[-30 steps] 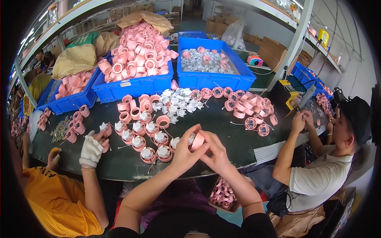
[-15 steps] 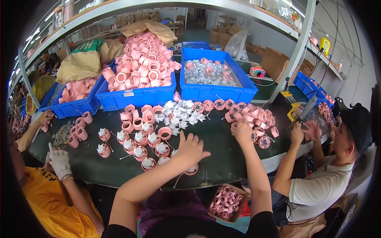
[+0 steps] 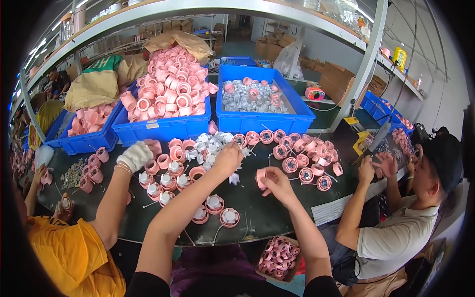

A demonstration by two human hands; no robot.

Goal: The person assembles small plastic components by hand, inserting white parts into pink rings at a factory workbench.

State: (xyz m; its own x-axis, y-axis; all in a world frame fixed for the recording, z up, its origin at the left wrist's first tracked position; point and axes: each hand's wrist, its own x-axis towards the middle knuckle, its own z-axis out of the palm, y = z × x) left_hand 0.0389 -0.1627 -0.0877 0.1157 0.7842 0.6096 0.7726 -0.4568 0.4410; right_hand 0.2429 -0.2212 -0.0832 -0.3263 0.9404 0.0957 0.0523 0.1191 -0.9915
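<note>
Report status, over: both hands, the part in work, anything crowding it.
Left hand reaching into white inserts. Right hand pinching pink ring above table. Co-worker's gloved hand close on left.

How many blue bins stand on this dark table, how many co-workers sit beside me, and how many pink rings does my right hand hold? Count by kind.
Blue bins: 3
Co-workers: 2
Pink ring in right hand: 1
Total: 6

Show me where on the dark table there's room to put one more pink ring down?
Bare dark table lies along the near edge, between the white-capped rings and the right hand holding a pink ring. It is crowded by the left hand, at the white caps, and among the wired rings further right.
</note>
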